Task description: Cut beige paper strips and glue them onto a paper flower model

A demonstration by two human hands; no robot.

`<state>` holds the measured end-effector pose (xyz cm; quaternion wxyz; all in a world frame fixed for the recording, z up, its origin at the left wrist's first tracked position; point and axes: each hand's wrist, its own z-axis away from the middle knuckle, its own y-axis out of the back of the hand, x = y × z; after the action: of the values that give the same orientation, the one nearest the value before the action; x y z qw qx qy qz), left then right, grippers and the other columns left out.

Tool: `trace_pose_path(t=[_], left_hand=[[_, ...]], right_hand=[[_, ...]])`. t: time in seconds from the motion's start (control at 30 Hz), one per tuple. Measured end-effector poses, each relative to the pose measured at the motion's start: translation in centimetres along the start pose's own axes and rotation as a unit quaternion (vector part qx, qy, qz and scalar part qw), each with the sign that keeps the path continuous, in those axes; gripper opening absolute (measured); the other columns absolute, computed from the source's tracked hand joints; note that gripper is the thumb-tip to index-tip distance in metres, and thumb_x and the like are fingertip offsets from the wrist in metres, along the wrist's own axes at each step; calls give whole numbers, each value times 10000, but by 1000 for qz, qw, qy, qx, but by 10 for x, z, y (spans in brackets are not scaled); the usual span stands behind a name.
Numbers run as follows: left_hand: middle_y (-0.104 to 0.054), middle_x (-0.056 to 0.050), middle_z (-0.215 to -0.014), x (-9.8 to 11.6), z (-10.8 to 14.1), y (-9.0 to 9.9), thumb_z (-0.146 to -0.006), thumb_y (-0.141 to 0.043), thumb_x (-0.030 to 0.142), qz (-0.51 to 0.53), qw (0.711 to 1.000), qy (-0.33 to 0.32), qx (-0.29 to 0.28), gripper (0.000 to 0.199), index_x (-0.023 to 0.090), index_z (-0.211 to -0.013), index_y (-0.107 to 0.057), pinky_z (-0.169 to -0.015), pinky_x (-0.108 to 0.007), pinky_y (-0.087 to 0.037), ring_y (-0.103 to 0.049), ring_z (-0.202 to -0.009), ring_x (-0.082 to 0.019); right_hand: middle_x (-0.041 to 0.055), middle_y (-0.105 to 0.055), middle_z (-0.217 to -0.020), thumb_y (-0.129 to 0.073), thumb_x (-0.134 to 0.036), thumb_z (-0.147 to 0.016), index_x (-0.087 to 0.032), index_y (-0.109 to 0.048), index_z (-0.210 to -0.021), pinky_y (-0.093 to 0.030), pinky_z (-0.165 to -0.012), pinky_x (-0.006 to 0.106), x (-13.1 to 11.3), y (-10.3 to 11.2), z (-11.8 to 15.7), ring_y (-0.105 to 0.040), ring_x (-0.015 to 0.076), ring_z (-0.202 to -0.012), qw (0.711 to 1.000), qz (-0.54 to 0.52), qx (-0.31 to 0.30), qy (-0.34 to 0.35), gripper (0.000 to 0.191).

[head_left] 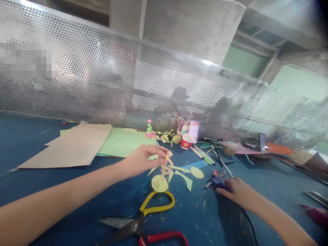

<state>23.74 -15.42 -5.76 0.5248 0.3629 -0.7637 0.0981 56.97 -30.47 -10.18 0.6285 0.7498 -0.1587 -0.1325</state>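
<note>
My left hand (146, 158) is closed, its fingertips pinching the top of a small pale-yellow paper craft with curled strips and a round base (160, 183). The craft stands upright, its base at or close to the table. To the right, my right hand (239, 193) is wrapped round a dark blue glue gun (218, 181) with an orange part and a black cord, low over the table. Around the craft lie a yellow paper oval (197, 172) and a curved pale-green paper scrap (186, 180). Large scissors (137, 222) with one yellow and one red handle lie open in front.
Beige paper sheets (74, 145) and green sheets (120, 141) lie at the left. Behind stand a red cup (186, 141), a phone (194, 131) and a small paper tree (149, 128). A perforated metal screen (77, 75) closes the back; people sit beyond it.
</note>
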Motion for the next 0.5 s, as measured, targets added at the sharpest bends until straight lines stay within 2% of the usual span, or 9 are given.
trace_pose_path(t=[0.07,0.1,0.13,0.17,0.2,0.27,0.33,0.4,0.5], left_hand=[[-646,-56,-1082,1,-1,0,-738,-658,281,-7,1000,-2,2,150,202,-853,-713,-956,-333,-411,-580,-1035,-187],[-646,-54,-1080,2,-1,0,-741,-655,283,-11,1000,-5,3,150,205,-855,-714,-957,-335,-410,-581,-1031,-187],[-646,-53,-1078,3,-1,-1,-746,-651,284,-15,1000,-8,4,151,208,-859,-714,-956,-336,-410,-581,-1030,-187],[-645,-52,-1077,4,-2,-1,-751,-646,284,-19,1000,-11,4,152,211,-865,-714,-956,-337,-411,-579,-1031,-187],[-644,-50,-1077,5,-2,-2,-755,-643,283,-23,1000,-15,5,151,214,-869,-714,-956,-336,-411,-577,-1033,-186],[-641,-45,-1086,7,-2,-3,-755,-645,278,-31,999,-20,12,146,220,-870,-714,-962,-337,-406,-575,-1038,-183],[-638,-42,-1101,9,-3,-3,-748,-654,276,-41,999,-23,22,141,224,-865,-712,-967,-341,-403,-577,-1036,-183],[-635,-43,-1110,11,-3,-2,-748,-654,278,-53,998,-25,30,139,224,-863,-711,-959,-342,-410,-584,-1026,-184],[-632,-44,-1113,12,-4,-3,-756,-645,278,-74,996,-30,32,137,225,-863,-712,-933,-330,-432,-595,-1007,-183]], right_hand=[[177,-640,-828,-603,-362,-696,-132,-650,-814,-445,-762,461,-18,28,0,-615,352,-826,1000,-20,8,-2,262],[159,-643,-897,-537,-365,-756,-153,-649,-884,-439,-792,439,-33,43,1,-610,320,-871,999,-44,14,12,271],[133,-652,-914,-510,-363,-786,-169,-644,-901,-438,-802,414,-51,57,3,-614,287,-864,990,-139,7,30,263],[93,-665,-909,-496,-395,-807,-201,-638,-904,-439,-811,387,-71,69,4,-618,255,-857,966,-250,-27,66,260],[69,-674,-871,-505,-429,-808,-216,-635,-888,-444,-801,374,-91,78,6,-620,238,-838,928,-355,-69,93,262],[47,-671,-892,-519,-453,-808,-229,-631,-901,-443,-808,351,-127,87,8,-608,214,-876,844,-515,-127,81,266],[44,-659,-956,-581,-438,-779,-226,-649,-909,-432,-817,328,-153,85,9,-578,204,-947,765,-622,-155,64,257],[52,-647,-987,-627,-417,-754,-211,-669,-910,-424,-805,306,-165,78,8,-552,196,-973,703,-690,-170,25,263],[61,-640,-972,-650,-404,-741,-197,-694,-907,-425,-724,262,-168,68,7,-534,174,-923,639,-748,-177,-21,270]])
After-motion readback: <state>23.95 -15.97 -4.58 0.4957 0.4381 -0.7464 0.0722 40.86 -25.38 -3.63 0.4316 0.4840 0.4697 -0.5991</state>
